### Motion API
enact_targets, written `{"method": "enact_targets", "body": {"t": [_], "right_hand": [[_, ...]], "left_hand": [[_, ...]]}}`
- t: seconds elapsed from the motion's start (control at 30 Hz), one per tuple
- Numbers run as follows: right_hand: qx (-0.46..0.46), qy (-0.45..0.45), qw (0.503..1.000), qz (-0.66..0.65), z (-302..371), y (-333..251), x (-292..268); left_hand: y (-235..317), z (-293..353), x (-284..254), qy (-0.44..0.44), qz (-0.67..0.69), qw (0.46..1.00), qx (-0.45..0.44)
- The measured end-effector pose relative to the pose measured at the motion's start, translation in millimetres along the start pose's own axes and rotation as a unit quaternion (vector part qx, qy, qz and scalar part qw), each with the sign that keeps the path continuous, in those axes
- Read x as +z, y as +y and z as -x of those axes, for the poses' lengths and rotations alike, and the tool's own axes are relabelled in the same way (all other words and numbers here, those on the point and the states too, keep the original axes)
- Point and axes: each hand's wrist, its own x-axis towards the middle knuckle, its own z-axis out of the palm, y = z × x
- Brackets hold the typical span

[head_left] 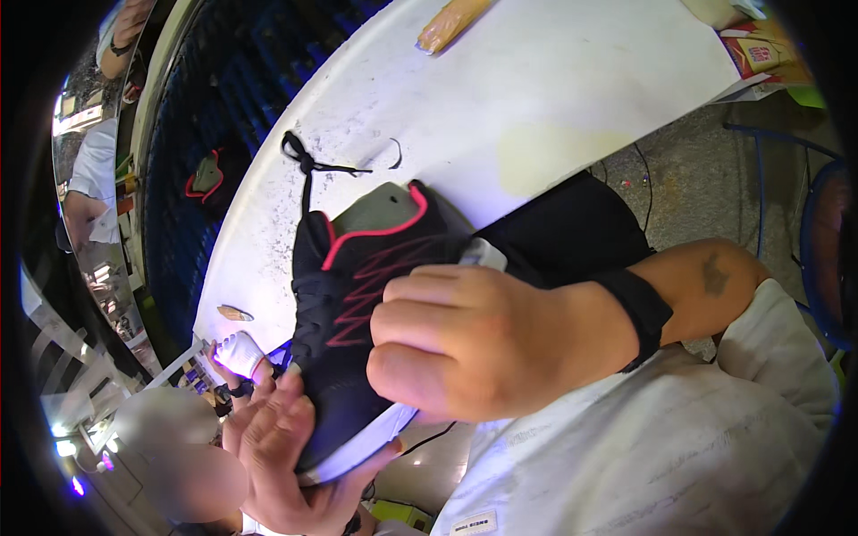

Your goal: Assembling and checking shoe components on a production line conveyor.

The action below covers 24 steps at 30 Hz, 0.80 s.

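A black sneaker (357, 357) with pink trim, a zigzag of red lines on its side and a white sole is held tilted, toe toward me, over the edge of a white table (429, 116). Its dark laces run along the left side, with a knotted black lace end lying on the table. My left hand (299, 447) wraps round the toe, fingers on the upper and thumb by the sole. My right hand (465, 344) is closed in a fist against the sneaker's side near the sole. What its fingers hold, if anything, is hidden.
Left of the table runs a dark belt (241, 89) carrying another shoe (206, 177). A tan tape-wrapped object (451, 25) and a small brown piece (235, 313) lie on the table. A person's gloved hand (239, 354) shows at lower left. A blue-framed chair (822, 250) stands right.
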Motion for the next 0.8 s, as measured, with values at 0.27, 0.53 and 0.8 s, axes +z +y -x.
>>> {"method": "enact_targets", "body": {"t": [0.27,0.53,0.8], "right_hand": [[0.048,-0.087,0.995,0.018,-3,19,-5],[0.07,-0.111,0.991,0.001,-17,43,11],[0.095,-0.195,0.972,0.09,-26,39,50]], "left_hand": [[-37,1,4,0.006,0.04,0.999,0.004],[-82,-5,20,0.008,0.09,0.995,0.05],[-107,-10,32,-0.19,0.233,0.921,-0.248]]}}
